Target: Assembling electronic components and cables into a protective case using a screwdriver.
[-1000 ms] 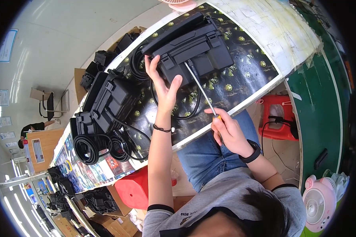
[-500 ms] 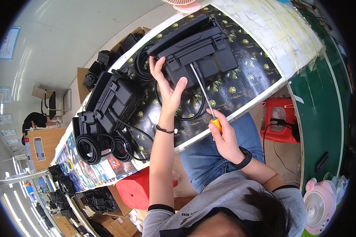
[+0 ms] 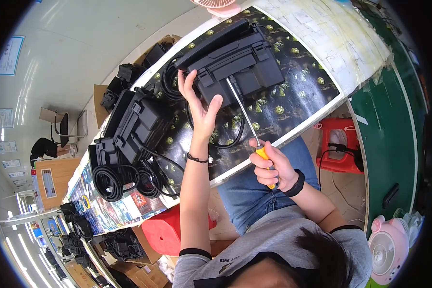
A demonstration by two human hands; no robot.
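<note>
A black plastic box (image 3: 254,60) with latches and a corrugated hose lies tilted on the dark patterned tabletop. My left hand (image 3: 200,108) rests against its left end, fingers spread and thumb apart along the near side. In my right hand (image 3: 272,167) is a screwdriver (image 3: 261,151) with a yellow handle, fingers wrapped round it. Its long metal shaft runs up to the box's near side, where the tip meets the box beside the hose. Exactly what the tip touches is too small to tell.
Further black boxes (image 3: 139,120) with coiled hoses (image 3: 108,182) stand on the table to the left. A pink fan (image 3: 221,6) is at the far edge, another fan (image 3: 386,249) at lower right. Red stools (image 3: 338,144) stand beside and under the table.
My right fingers have closed further round the screwdriver handle, and more of the handle shows below them. The box and my left hand have shifted slightly left.
</note>
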